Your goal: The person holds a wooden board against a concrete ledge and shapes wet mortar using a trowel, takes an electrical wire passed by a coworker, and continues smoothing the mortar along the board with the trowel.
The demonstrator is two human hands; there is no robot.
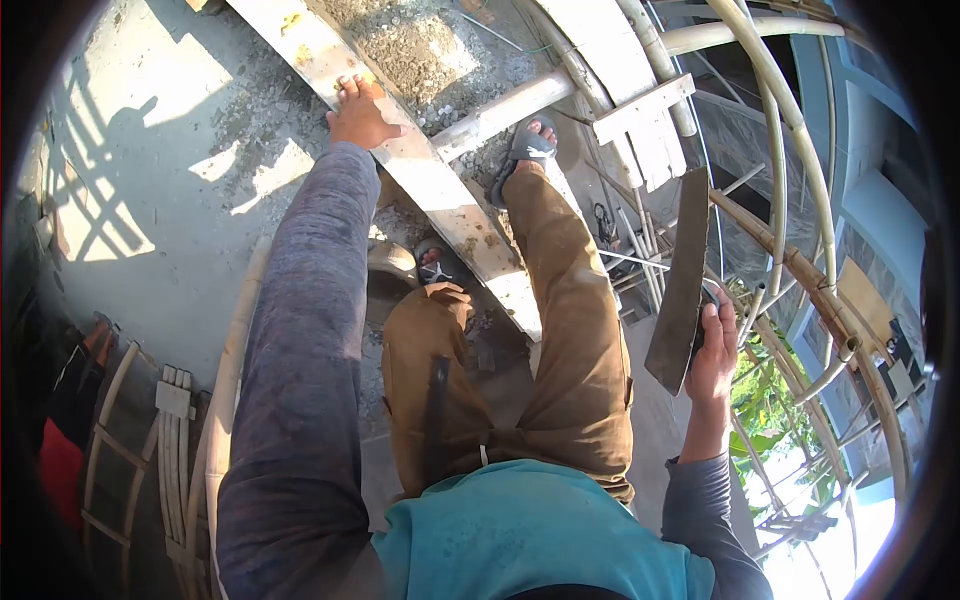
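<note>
My left hand (360,118) lies on a long pale wooden plank (425,180), fingers spread over its face and thumb pointing right. Yellowish stains and mortar marks show on the plank, which slants from the top left down between my legs. On the right, my right hand (712,345) is closed around the handle of a plastering float (682,285). The float's long grey rectangular blade stands on edge, apart from the plank, and the handle is mostly hidden behind my fingers.
Bamboo poles (800,140) form scaffolding on the right. A short wooden beam (505,115) meets the plank near my sandalled foot (533,140). Sandy rubble (410,50) lies at the top. A bamboo ladder (105,440) stands at lower left, near a grey wall (160,290).
</note>
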